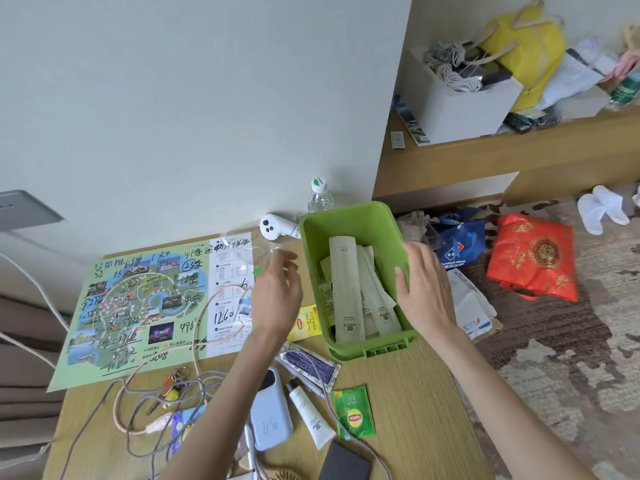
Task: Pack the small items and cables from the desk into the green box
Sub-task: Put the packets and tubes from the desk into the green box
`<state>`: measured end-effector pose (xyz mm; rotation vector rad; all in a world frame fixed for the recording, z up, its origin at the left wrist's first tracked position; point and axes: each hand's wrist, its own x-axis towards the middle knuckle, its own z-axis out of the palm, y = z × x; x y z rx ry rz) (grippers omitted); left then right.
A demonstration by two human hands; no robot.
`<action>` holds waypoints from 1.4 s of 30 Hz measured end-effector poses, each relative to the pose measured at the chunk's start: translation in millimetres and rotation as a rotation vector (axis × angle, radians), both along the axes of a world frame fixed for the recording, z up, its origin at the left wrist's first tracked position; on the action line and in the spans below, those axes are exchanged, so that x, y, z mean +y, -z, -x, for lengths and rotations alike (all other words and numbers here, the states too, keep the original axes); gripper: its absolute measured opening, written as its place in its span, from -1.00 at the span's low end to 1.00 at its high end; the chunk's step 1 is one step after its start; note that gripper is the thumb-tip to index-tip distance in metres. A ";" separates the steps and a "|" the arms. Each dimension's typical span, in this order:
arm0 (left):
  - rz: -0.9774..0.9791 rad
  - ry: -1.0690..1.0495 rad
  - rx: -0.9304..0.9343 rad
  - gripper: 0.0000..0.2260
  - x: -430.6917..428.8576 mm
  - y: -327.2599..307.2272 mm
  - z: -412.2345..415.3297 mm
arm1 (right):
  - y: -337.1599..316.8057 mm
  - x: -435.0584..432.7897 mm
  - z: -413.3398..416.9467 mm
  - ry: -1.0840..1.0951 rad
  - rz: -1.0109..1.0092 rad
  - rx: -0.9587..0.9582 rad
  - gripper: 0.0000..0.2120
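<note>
The counter [415,393] carries the green box [349,220] at its far right corner, the box's long axis running away from the person. The right hand [426,289] grips the box's right wall, thumb inside and fingers outside, steadying it. Several long pale sachets [346,289] already lie lengthwise inside, just left of that thumb.

The left hand [277,296] hovers just beside the box's left wall, fingers loose and spread, grasping nothing that shows. A crumpled clear wrapper [242,258] lies right at its fingertips, on the far side from the body; whether they touch it I cannot tell. With the right hand busy on the box, the left is the nearer one, so the next pick probably falls to it, followed by a short carry rightward over the wall.

Much is not yet packed. Nearer the body than the left hand lie a tangle of cables [145,386], a pale blue power bank [270,414] beside the forearm, a white tube [311,417] and a green tea sachet [354,412]. A yellow tea sachet [306,323] sits between the left wrist and the box.
</note>
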<state>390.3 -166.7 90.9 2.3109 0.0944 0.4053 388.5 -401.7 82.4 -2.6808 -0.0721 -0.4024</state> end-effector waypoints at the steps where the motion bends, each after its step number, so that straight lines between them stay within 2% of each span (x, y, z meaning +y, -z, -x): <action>1: -0.011 -0.021 0.038 -0.86 12.8 7.1 1.3 | -4.1 7.2 5.2 -0.011 -0.025 -0.046 -0.64; 4: -0.181 0.007 0.226 -0.75 44.9 35.0 5.3 | -10.1 33.4 32.7 -0.095 -0.094 -0.142 -0.75; 7: -0.503 0.246 0.414 -0.51 60.8 66.4 13.4 | -1.4 54.5 71.6 -0.255 -0.125 -0.174 -0.85; 10: -0.723 0.415 0.527 -0.34 68.9 88.8 16.5 | 15.8 65.2 104.7 -0.365 -0.072 -0.201 -0.89; 13: -0.839 0.456 0.586 -0.31 73.0 103.7 15.7 | 32.7 68.0 124.4 -0.425 -0.008 -0.209 -0.86; 16: -0.851 0.434 0.548 -0.36 72.4 113.9 19.4 | 47.1 68.9 136.3 -0.471 0.044 -0.181 -0.84; 20: -0.887 0.411 0.429 -0.40 71.9 119.4 23.0 | 63.7 64.9 142.9 -0.572 0.132 0.050 -0.78; 25: -1.024 0.486 0.293 -0.41 77.7 121.9 22.1 | 82.8 53.7 142.3 -0.510 0.231 0.455 -0.67; 32: -1.028 0.521 0.162 -0.60 81.9 110.3 24.5 | 96.0 57.3 138.4 -0.416 0.286 0.628 -0.42; 36: -0.948 0.456 0.177 -0.65 85.7 94.6 24.2 | 96.2 64.1 135.3 -0.306 0.182 0.739 -0.51; 39: -0.734 0.323 0.171 -0.74 86.9 80.0 25.6 | 92.0 64.0 134.8 -0.253 0.117 0.721 -0.69; 42: -0.408 0.108 0.245 -0.80 90.6 65.6 26.8 | 80.2 64.0 136.9 -0.218 0.113 0.577 -0.77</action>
